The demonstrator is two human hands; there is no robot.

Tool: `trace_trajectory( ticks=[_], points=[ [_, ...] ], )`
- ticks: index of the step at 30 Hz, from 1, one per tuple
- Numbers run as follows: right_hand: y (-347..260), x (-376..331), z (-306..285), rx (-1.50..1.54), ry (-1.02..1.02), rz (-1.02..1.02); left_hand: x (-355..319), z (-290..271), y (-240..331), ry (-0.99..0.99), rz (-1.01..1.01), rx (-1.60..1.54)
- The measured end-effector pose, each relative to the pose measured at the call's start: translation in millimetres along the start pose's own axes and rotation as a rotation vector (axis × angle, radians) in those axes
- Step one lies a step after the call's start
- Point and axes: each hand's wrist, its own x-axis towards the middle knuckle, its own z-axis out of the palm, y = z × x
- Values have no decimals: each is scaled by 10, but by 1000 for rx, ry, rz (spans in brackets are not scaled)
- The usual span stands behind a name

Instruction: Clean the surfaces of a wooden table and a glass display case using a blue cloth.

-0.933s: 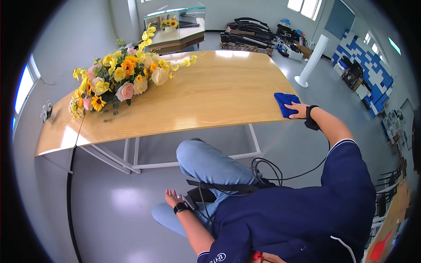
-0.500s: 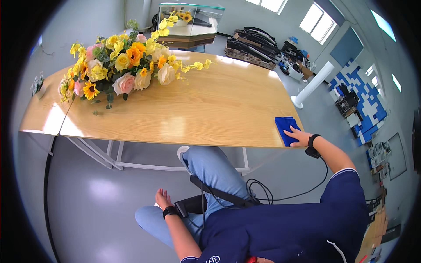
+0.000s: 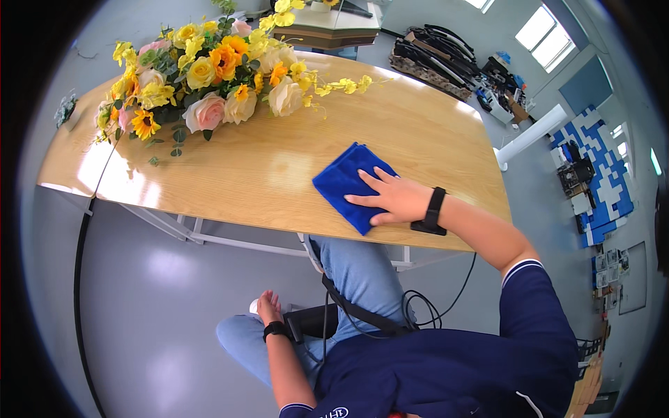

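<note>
Blue microfibre cloth (image 3: 352, 184) lies flat on the wooden table (image 3: 230, 174), near its front edge and right of the middle. The right hand (image 3: 394, 198) rests palm down on the cloth's right part, fingers spread and pressing it to the wood rather than gripping it. The left hand (image 3: 268, 308) hangs low beside the person's knee, well apart from the table, fingers loosely extended and holding nothing; a black wristband sits on each wrist.

A long arrangement of artificial flowers (image 3: 209, 76), yellow, orange and pale pink, lies along the far left part of the table, well apart from the cloth.

Judging by the cloth's place, the wiping looks to be partway across the top. No dirt or streaks show on the wood, so I cannot tell which stretches are already done. The area left of the cloth, toward the flowers, and the far edge appear yet to be covered.
</note>
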Motion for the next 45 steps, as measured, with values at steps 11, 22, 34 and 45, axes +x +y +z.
trace_trajectory(
  ticks=[11,22,34,45],
  points=[
    [-260,588,-83,63,259,113,-148,-176,49,133,-2,-140],
    [217,703,82,571,704,27,-149,-124,0,159,-18,-62],
    [79,789,115,394,384,-382,13,-163,-75,125,-1,139],
    [279,850,298,368,546,217,-76,-179,-22,141,5,149]
  ],
)
